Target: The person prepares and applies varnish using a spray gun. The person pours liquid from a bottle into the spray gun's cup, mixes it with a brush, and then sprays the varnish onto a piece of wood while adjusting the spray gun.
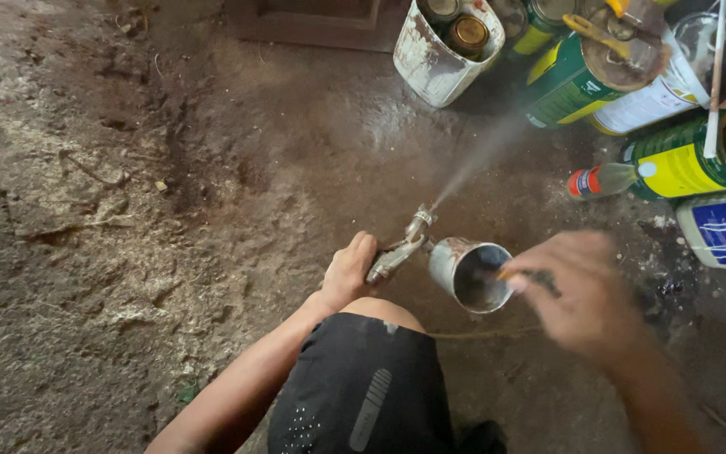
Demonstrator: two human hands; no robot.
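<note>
Low over the dirt floor, the left hand is wrapped tight around the grip of a worn metal spray gun, and a thin mist shoots from its nozzle toward the dented white bucket. The gun's open grey metal cup sits beside it, mouth up. The right hand, blurred, pinches a small stick at the cup's rim. Green and yellow paint tins crowd the upper right.
</note>
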